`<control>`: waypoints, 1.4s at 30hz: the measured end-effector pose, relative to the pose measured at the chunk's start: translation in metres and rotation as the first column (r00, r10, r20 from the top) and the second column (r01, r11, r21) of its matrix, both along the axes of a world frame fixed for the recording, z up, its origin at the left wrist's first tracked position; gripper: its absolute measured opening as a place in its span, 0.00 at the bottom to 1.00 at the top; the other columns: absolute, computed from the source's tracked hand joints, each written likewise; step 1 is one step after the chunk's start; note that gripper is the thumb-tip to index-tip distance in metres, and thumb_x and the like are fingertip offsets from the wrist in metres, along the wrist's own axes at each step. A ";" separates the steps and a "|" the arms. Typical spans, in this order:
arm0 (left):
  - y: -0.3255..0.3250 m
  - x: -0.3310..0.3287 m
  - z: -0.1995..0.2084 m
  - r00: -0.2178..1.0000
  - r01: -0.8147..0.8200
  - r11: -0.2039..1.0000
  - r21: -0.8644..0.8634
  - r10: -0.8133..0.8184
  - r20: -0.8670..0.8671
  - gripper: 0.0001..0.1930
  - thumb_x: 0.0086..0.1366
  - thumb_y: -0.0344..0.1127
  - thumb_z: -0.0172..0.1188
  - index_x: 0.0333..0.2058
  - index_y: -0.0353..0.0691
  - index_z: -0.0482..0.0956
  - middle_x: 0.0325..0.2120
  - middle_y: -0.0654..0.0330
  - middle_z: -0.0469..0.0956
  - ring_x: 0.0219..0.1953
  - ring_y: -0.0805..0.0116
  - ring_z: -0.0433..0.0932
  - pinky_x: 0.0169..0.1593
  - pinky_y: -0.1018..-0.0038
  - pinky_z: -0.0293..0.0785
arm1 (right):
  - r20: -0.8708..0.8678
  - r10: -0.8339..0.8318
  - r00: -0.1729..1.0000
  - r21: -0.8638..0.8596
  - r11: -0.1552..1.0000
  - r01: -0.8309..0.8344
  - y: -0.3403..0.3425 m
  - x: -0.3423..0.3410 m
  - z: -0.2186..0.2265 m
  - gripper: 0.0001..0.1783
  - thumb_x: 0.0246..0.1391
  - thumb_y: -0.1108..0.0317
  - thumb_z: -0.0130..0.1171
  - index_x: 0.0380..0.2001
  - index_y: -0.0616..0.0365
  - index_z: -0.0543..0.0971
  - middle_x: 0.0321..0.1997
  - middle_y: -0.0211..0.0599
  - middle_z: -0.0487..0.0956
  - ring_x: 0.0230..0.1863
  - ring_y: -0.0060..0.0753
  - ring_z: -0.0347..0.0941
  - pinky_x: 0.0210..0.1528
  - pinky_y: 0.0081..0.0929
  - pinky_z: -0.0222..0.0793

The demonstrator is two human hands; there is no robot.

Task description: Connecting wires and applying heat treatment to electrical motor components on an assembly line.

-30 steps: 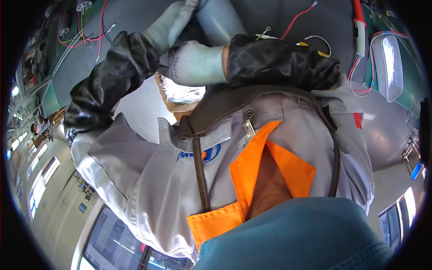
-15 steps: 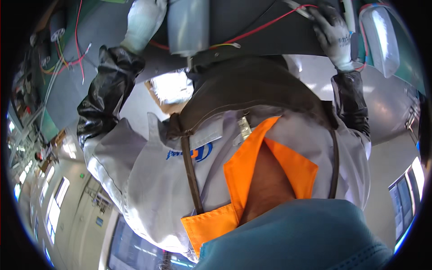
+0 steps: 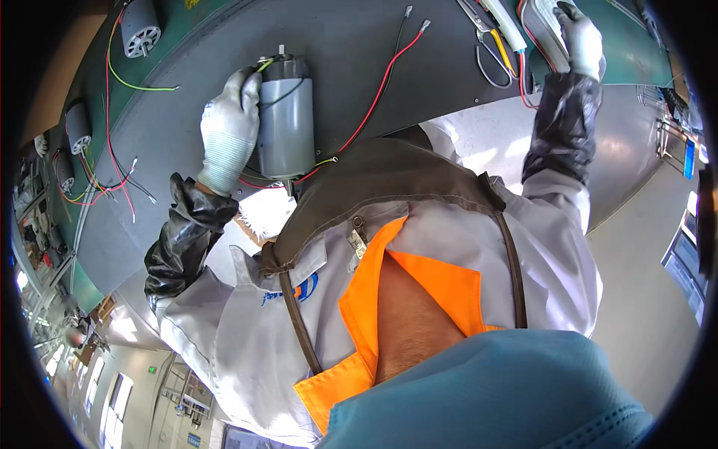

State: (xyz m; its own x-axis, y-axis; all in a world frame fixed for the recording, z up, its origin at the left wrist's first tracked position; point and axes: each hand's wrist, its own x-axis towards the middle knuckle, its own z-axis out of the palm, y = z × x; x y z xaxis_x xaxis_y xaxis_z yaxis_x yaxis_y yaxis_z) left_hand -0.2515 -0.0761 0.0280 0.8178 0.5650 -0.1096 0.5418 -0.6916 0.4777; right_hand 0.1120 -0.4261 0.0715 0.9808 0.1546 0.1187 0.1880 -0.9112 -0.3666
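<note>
My left hand [image 3: 230, 129], in a white knit glove with grey fingers, grips the side of a grey cylindrical electric motor [image 3: 286, 127]. The motor's dark end cap and short shaft point away from me. A yellow-green wire runs by my fingertips, and a red and a black wire [image 3: 387, 75] stretch from the motor across the dark bench. Over a whitish plastic tray [image 3: 544, 34] at the far right, my right hand [image 3: 583, 43] has its gloved fingers curled at the rim. Whatever lies between those fingertips is too small to make out.
Scissors [image 3: 495, 51] with a yellow-covered handle lie left of the tray, beside a white stick-shaped thing [image 3: 505, 24] with red and blue wires. Other motors [image 3: 140, 31] with loose wires [image 3: 112, 176] stand along the left. The dark bench [image 3: 187, 60] curves around in front of me.
My right hand has left the metal tool it was at and moved right to the tray; scissors now lie there. The view has shifted, showing more bench. My left hand stays at the motor.
</note>
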 end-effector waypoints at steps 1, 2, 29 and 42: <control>-0.004 0.002 0.003 1.000 0.002 0.999 -0.035 -0.002 -0.014 0.23 0.78 0.50 0.47 0.56 0.38 0.78 0.38 0.38 0.83 0.42 0.37 0.83 0.47 0.53 0.78 | -0.055 0.084 0.995 0.034 0.996 -0.082 -0.040 0.064 -0.040 0.15 0.62 0.68 0.61 0.50 0.62 0.83 0.39 0.42 0.84 0.33 0.30 0.80 0.33 0.29 0.74; -0.006 0.002 0.005 1.000 0.020 0.999 -0.033 -0.021 -0.020 0.23 0.78 0.50 0.46 0.58 0.38 0.77 0.40 0.37 0.83 0.44 0.37 0.83 0.48 0.53 0.78 | -0.043 0.287 0.957 -0.187 0.938 -0.290 -0.072 0.132 -0.082 0.24 0.58 0.60 0.64 0.57 0.51 0.80 0.52 0.50 0.83 0.53 0.54 0.79 0.56 0.40 0.73; 0.044 0.004 0.048 0.854 -0.072 0.814 -0.577 -0.249 -0.458 0.21 0.70 0.52 0.61 0.45 0.38 0.81 0.22 0.70 0.73 0.16 0.82 0.70 0.18 0.82 0.65 | 0.037 0.331 0.943 0.479 0.822 -0.308 -0.020 0.010 -0.015 0.17 0.63 0.61 0.65 0.50 0.59 0.86 0.46 0.39 0.87 0.44 0.24 0.81 0.50 0.20 0.74; 0.044 0.006 0.043 0.847 0.122 0.835 -0.537 -0.370 -0.382 0.19 0.74 0.45 0.58 0.42 0.31 0.83 0.21 0.61 0.75 0.24 0.72 0.70 0.30 0.69 0.68 | -0.484 0.669 0.564 0.729 0.665 -0.163 0.151 -0.109 -0.081 0.17 0.66 0.69 0.62 0.54 0.64 0.79 0.44 0.34 0.84 0.40 0.24 0.82 0.41 0.25 0.81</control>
